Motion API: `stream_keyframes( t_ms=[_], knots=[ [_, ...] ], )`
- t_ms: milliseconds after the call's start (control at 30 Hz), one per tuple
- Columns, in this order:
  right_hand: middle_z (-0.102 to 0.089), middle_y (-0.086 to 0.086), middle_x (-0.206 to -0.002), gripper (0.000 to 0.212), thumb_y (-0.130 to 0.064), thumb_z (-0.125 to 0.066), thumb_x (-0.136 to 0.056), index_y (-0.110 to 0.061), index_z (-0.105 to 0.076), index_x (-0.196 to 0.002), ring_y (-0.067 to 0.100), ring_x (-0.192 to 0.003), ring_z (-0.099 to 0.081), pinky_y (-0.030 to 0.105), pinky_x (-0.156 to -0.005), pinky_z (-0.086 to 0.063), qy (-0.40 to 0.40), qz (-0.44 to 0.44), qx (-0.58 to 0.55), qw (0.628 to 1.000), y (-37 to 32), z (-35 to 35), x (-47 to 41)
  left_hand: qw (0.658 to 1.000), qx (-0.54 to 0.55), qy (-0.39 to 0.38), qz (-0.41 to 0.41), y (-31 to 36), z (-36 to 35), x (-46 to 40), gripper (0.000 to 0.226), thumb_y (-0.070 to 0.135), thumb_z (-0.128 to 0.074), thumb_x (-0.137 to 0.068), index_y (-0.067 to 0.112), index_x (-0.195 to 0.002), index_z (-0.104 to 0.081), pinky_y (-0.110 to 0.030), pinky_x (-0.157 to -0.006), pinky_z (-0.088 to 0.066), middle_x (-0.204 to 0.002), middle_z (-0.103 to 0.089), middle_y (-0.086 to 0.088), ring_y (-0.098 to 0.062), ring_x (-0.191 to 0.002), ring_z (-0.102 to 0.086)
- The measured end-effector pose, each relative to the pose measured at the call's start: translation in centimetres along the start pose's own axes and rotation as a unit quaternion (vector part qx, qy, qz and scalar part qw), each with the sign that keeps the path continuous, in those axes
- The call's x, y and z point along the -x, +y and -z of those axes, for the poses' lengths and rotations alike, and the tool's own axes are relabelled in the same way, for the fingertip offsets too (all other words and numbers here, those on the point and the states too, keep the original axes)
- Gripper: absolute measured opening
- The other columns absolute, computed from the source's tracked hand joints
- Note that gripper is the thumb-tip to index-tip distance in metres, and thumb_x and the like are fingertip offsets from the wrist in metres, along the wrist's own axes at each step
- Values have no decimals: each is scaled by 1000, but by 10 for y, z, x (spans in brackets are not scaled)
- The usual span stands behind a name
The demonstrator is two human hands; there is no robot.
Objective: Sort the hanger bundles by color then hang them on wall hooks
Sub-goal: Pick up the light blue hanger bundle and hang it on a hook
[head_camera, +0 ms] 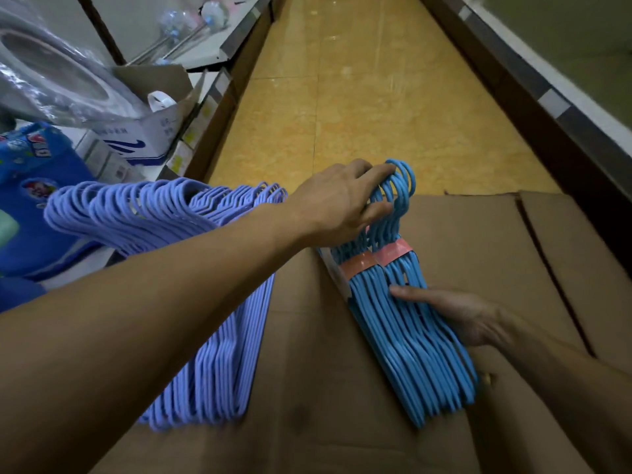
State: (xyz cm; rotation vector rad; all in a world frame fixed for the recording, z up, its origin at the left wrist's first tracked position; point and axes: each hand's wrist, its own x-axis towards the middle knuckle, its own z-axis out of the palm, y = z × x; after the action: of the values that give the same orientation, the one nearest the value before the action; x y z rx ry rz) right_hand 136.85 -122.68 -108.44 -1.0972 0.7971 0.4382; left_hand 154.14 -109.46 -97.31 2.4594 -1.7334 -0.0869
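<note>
A bundle of sky-blue hangers (407,340), bound with pink tape bands, lies on a big cardboard box (325,388). My left hand (342,203) reaches across and grips the hook ends of this bundle at its far end. My right hand (458,316) holds the bundle's body from the right side, thumb on top and fingers underneath. To the left a pile of lilac-purple hangers (205,302) lies along the box's left edge, partly hidden by my left forearm.
A shelf on the left carries a white carton (150,138), blue plastic goods (30,200) and plastic-wrapped items (51,73). A yellow tiled aisle (359,97) runs ahead. A dark-edged shelf (547,114) borders the right.
</note>
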Motion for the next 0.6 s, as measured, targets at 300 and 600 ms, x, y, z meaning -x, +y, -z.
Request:
stream_keyframes(
  t_ms=[300,600],
  knots=[
    [-78,2,-93,31,-26,-73,-88,-11,-66,-113,16,-82,-76,22,-62,-58,46,131,124,983,5,-7,11,1000,2,-9,7,12,-1,-7,57,45,-38,-103,19,-153,-26,-37,-101,-36,-149,-42,-7,-28,-130,-44],
    [-40,4,-144,138,-84,-72,-44,-27,-10,-153,28,-132,-43,53,-103,-44,337,190,360,849,37,-50,1,1000,15,-7,17,20,-3,-12,55,44,-37,-103,17,-151,-29,-41,-107,-36,-145,-43,-9,-30,-130,-44]
  ],
)
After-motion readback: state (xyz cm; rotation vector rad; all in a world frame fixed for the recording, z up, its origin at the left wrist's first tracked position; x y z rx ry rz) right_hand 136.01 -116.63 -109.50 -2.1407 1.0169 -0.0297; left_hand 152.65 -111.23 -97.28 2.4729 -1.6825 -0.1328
